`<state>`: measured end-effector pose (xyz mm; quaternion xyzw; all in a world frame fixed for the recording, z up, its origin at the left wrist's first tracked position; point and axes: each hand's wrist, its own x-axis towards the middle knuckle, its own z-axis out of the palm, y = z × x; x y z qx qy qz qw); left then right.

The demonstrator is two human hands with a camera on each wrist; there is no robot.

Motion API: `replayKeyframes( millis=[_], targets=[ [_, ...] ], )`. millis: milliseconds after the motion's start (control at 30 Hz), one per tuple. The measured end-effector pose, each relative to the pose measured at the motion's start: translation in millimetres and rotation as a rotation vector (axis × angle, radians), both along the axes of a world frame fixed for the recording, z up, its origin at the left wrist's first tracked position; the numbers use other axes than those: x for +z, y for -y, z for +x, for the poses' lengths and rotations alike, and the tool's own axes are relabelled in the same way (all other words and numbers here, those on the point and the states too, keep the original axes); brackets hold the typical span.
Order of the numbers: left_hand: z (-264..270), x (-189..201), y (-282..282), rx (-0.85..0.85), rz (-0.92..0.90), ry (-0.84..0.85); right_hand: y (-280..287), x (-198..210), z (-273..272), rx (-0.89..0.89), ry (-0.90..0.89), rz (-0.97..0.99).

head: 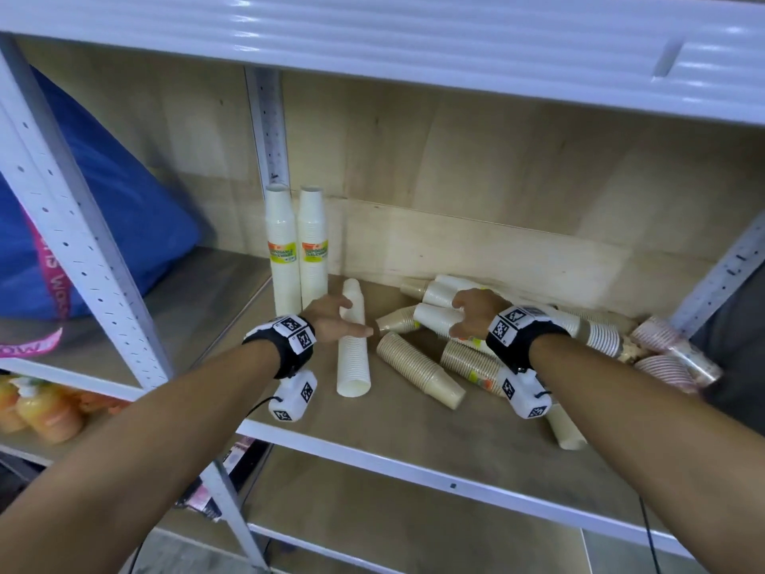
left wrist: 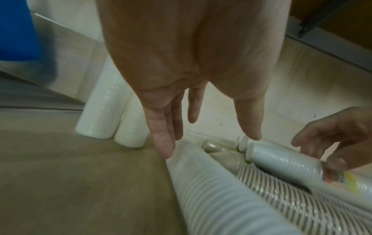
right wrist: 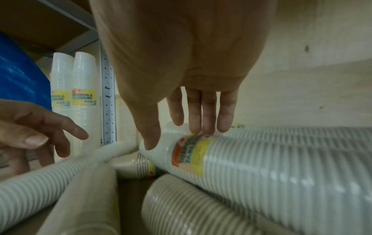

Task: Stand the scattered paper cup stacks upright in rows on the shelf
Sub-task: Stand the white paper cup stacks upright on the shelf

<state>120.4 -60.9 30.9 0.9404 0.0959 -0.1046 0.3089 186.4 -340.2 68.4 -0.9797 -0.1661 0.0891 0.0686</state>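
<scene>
White stacks are next: my left hand [head: 331, 321] and right hand [head: 472, 312], fingers spread, reach the plain stack [head: 352, 341] and labelled stack [right wrist: 251, 167] to grip and upend

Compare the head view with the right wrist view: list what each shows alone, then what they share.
Head view only: both forearms with wrist bands, the pink-striped stacks lying at the far right, the orange bottles on the shelf below left, and the shelf's front edge.

Right wrist view only: the right hand's fingertips at the colourful label of a lying white stack.

Both: the two upright stacks at the back left, the blue bag, the left hand, and lying stacks, white and brown.
</scene>
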Motion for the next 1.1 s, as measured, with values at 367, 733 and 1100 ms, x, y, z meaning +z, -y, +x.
replayKeyframes(
  millis=[367,733,1100],
  targets=[
    [-9.6,-32.5,6.5,0.151,-0.323,-0.135,13.9,-22.1,-9.4,0.0,0.067,-0.081],
    [-12.3,-34.3,10.9,0.169,-0.432,-0.154,12.9,-25.2,-14.4,-0.023,0.091,-0.086],
    [-4.0,-1.5,6.8,0.121,-0.365,0.006,-14.0,12.1,-12.5,-0.024,0.19,0.087]
  ],
)
